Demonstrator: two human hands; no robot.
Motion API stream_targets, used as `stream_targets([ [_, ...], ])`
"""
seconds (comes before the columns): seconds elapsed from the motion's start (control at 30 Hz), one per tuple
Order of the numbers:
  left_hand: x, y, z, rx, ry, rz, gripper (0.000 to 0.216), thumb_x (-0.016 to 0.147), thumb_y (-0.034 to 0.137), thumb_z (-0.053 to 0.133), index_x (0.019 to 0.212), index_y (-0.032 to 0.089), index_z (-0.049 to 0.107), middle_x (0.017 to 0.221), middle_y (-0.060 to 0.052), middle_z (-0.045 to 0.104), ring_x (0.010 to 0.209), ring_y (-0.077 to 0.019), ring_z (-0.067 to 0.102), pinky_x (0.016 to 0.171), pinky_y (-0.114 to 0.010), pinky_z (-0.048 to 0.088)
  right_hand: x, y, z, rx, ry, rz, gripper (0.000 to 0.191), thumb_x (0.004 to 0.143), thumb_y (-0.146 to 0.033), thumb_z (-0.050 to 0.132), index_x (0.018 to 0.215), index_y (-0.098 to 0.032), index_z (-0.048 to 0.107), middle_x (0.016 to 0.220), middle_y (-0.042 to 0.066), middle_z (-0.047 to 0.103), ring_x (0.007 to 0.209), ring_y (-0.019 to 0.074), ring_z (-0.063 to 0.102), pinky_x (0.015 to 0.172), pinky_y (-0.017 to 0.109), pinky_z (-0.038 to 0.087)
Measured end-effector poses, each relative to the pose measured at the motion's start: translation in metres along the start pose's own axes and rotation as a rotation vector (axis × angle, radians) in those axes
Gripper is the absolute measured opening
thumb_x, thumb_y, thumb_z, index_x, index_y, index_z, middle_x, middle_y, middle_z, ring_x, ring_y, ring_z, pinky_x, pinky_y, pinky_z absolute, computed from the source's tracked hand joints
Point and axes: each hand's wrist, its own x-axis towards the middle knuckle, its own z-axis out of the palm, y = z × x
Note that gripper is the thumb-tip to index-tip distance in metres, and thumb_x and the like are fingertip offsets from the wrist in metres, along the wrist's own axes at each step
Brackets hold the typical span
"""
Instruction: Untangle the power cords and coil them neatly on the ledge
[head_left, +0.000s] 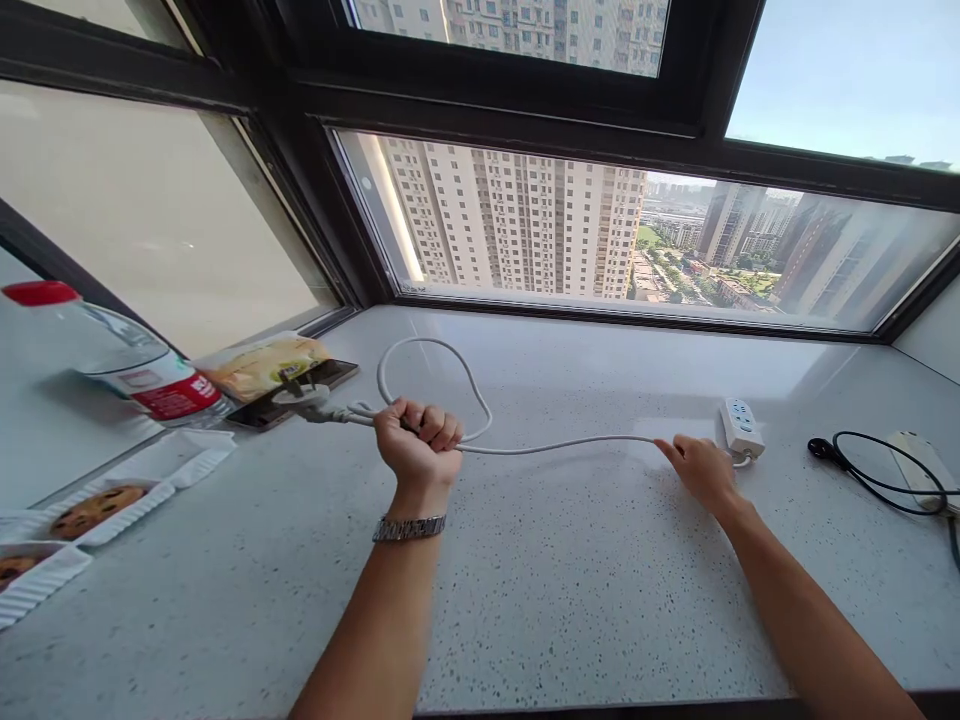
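The left hand [418,440] is above the middle of the tabletop [562,580], its fingers [441,428] curled tightly around a white cord [562,447]. A metal band [409,528] circles the left wrist. From this fist a short stretch of cord runs toward the left edge and ends in a plug [302,400] with its prongs turned toward the back edge. A single loop of cord rises from the fist on the back-edge side; whether it rests on the surface is hard to tell.

Another length of cord stretches nearly straight to the right hand [701,470], nearer the right edge, where the thumb and fingers pinch it in a narrow grip. Just beyond the right hand, the cord joins a white power strip [742,428], which lies on the right half of the tabletop with its sockets facing up.

Further toward the right edge lies a black cable [874,478], bent in a loop, its plug end toward the power strip. A pale flat box [916,462] is beside it, partly behind the cable.

Near the left edge, a bottle [176,385] with a red cap is next to a snack packet [262,365] and a dark flat object [262,410]. Toward the front-left corner, a white plastic tray [196,458] holds cookies [97,510]. A dark-framed window [525,225] borders the back edge.
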Motion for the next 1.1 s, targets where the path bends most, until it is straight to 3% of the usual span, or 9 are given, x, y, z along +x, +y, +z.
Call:
stream_targets([
  [0.17,-0.033,-0.043,0.022,0.031,-0.216,-0.168,0.048,0.079,0.033,0.054,0.049,0.019,0.019,0.039,0.01,0.013,0.032,-0.0037,0.014,0.036,-0.019,0.017,0.004,-0.033,0.019,0.681,0.275,0.188,0.048,0.086,-0.062,0.036,0.063,-0.021,0.043,0.052,-0.004,0.035,0.046,0.011,0.028,0.045,0.025,0.02],
  [0.27,-0.06,-0.079,0.033,0.103,-0.408,-0.307,0.058,0.073,0.043,0.064,0.046,0.019,0.019,0.038,0.01,0.014,0.033,-0.0024,0.014,0.036,-0.017,0.016,-0.001,-0.063,0.027,1.169,0.377,0.154,0.042,0.082,-0.061,0.044,0.078,-0.019,0.049,0.058,-0.006,0.034,0.047,0.0097,0.028,0.043,0.023,0.025],
  [0.37,-0.08,-0.106,0.039,0.213,-0.52,-0.36,0.059,0.067,0.058,0.068,0.048,0.018,0.028,0.039,0.01,0.02,0.034,-0.0015,0.015,0.035,-0.016,0.013,-0.017,-0.097,0.035,1.362,0.42,0.043,0.035,0.084,-0.054,0.047,0.086,-0.019,0.051,0.067,-0.004,0.042,0.052,0.0098,0.036,0.048,0.023,0.033],
  [0.53,-0.089,-0.114,0.042,0.309,-0.455,-0.295,0.05,0.059,0.059,0.074,0.065,0.017,0.048,0.044,0.011,0.029,0.038,-0.0022,0.023,0.036,-0.015,0.02,-0.04,-0.133,0.046,1.323,0.344,-0.187,0.045,0.091,-0.056,0.037,0.11,-0.02,0.054,0.099,0.007,0.057,0.087,0.0184,0.056,0.074,0.033,0.048],
  [0.63,-0.087,-0.111,0.041,0.339,-0.38,-0.279,0.048,0.058,0.055,0.075,0.064,0.017,0.047,0.043,0.011,0.031,0.038,-0.0023,0.023,0.036,-0.015,0.019,-0.044,-0.135,0.047,1.246,0.349,-0.296,0.051,0.091,-0.059,0.034,0.108,-0.02,0.061,0.122,0.011,0.052,0.113,0.0243,0.049,0.093,0.04,0.042],
  [0.8,-0.084,-0.114,0.039,0.381,-0.377,-0.298,0.049,0.062,0.056,0.071,0.056,0.016,0.044,0.045,0.009,0.03,0.04,-0.0028,0.024,0.038,-0.018,0.02,-0.042,-0.13,0.042,1.234,0.25,-0.371,0.05,0.093,-0.055,0.032,0.116,-0.022,0.062,0.139,0.01,0.042,0.126,0.0258,0.041,0.1,0.041,0.039],
  [0.97,-0.081,-0.109,0.034,0.358,-0.628,-0.351,0.057,0.072,0.055,0.062,0.044,0.018,0.03,0.044,0.006,0.03,0.045,-0.0062,0.031,0.046,-0.022,0.029,-0.027,-0.105,0.017,1.076,0.353,-0.343,0.043,0.089,-0.045,0.047,0.127,-0.025,0.051,0.141,0.009,0.042,0.13,0.0259,0.037,0.105,0.045,0.033],
  [1.03,-0.079,-0.104,0.031,0.357,-0.779,-0.424,0.057,0.075,0.054,0.059,0.043,0.018,0.028,0.044,0.005,0.03,0.044,-0.0069,0.031,0.049,-0.024,0.032,-0.017,-0.088,0.007,0.934,0.359,-0.374,0.055,0.083,-0.044,0.055,0.134,-0.026,0.044,0.144,0.01,0.037,0.134,0.0278,0.031,0.108,0.048,0.028],
  [1.1,-0.079,-0.098,0.03,0.343,-0.912,-0.536,0.055,0.076,0.052,0.058,0.044,0.019,0.028,0.043,0.005,0.03,0.043,-0.0067,0.028,0.047,-0.025,0.03,-0.007,-0.071,0.003,0.82,0.248,-0.341,0.073,0.077,-0.046,0.062,0.141,-0.025,0.033,0.149,0.011,0.029,0.138,0.0305,0.023,0.109,0.051,0.024],
])
